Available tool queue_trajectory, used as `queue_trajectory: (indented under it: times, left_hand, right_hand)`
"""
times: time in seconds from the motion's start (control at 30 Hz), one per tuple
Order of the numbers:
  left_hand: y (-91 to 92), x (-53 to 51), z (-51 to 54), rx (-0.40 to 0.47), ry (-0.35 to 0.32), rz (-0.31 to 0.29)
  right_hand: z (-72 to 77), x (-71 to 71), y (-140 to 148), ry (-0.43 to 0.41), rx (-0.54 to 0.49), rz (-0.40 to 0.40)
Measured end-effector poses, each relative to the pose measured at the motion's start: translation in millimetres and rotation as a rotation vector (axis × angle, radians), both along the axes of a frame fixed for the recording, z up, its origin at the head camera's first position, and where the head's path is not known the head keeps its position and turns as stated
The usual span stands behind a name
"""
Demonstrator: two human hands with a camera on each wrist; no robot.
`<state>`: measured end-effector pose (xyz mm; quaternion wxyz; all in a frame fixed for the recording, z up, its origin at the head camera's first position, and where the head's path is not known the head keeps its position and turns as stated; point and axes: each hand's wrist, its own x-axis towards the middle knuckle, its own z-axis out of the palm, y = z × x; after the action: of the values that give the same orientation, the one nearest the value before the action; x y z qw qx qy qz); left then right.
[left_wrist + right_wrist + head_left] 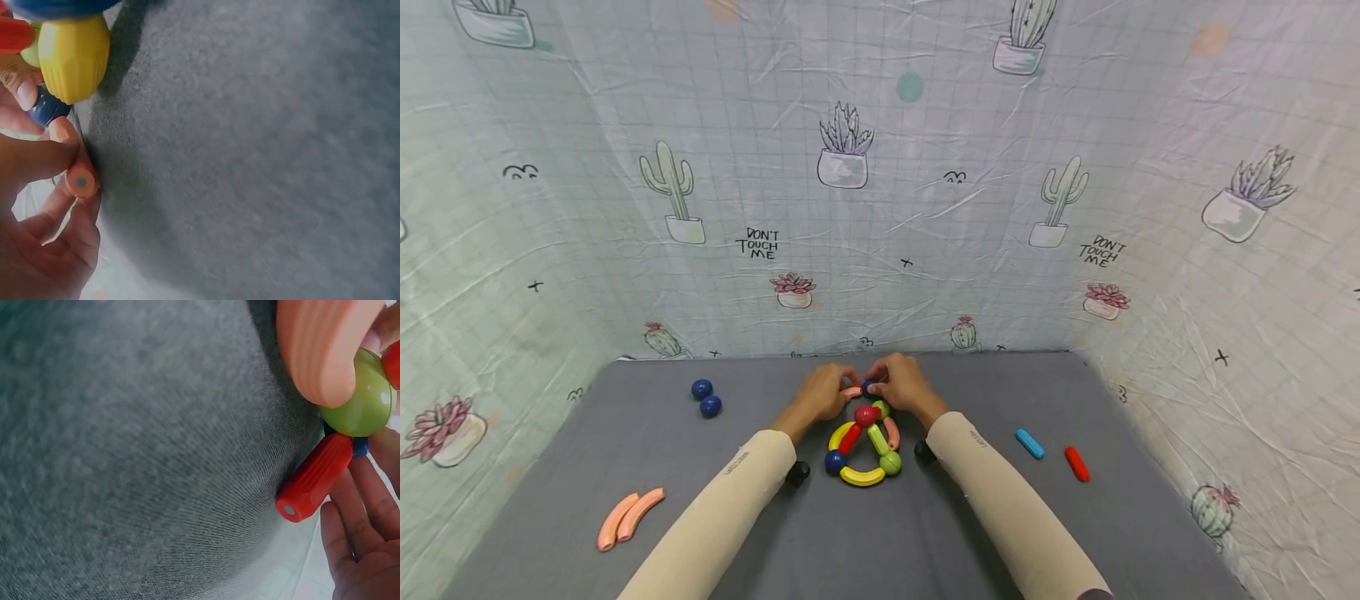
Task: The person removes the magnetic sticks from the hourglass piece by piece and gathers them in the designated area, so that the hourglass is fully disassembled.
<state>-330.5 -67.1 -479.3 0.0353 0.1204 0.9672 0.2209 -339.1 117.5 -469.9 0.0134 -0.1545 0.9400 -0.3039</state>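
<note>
My left hand [825, 392] [56, 250] pinches a salmon curved stick [852, 392] [82, 165] between thumb and fingers. Its near end touches or nearly touches a dark blue ball [869, 387] [49, 107], which my right hand [908, 385] [369, 550] grips by the fingertips. In the right wrist view a red stick [315, 478] lies beside that ball, partly behind a green ball [362, 400]. Just nearer stands a joined frame: red ball [865, 416] on top, blue ball [836, 462], green ball [891, 462], yellow curved stick [862, 477] and salmon curved stick [892, 433].
Two blue balls [702, 389] [711, 406] lie at the back left, with two salmon curved sticks [617, 522] [641, 513] at the front left. To the right are a light blue stick [1029, 443] and a red stick [1077, 464]. A patterned cloth hangs behind the grey table [985, 500].
</note>
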Motion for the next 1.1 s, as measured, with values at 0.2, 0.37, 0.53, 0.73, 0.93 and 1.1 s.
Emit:
queue_trajectory:
  times: [0.2, 0.37, 0.53, 0.73, 0.93, 1.1]
  left_hand:
    - [-18.0, 8.4, 0.1, 0.068, 0.032, -0.033]
    - [-40.6, 24.5, 9.0, 0.153, 0.118, -0.072]
    - [-63.2, 48.7, 21.4, 0.218, 0.152, -0.058]
    - [-96.5, 89.9, 38.6, 0.216, 0.176, -0.023]
    - [-142.6, 127.3, 47.5, 0.190, 0.271, 0.026]
    - [-187.0, 158.8, 51.6, 0.157, 0.250, 0.105]
  right_hand:
    - [-2.3, -2.2, -1, -0.006, 0.006, -0.007]
    - [-3.0, -3.1, -1, -0.007, 0.009, -0.001]
    - [-1.0, -2.4, -1, 0.003, 0.020, 0.014]
    - [-0.6, -2.9, -1, 0.012, 0.030, 0.028]
    - [-0.5, -3.5, 1, 0.018, 0.018, 0.016]
    - [0.1, -4.0, 0, 0.006, 0.003, 0.017]
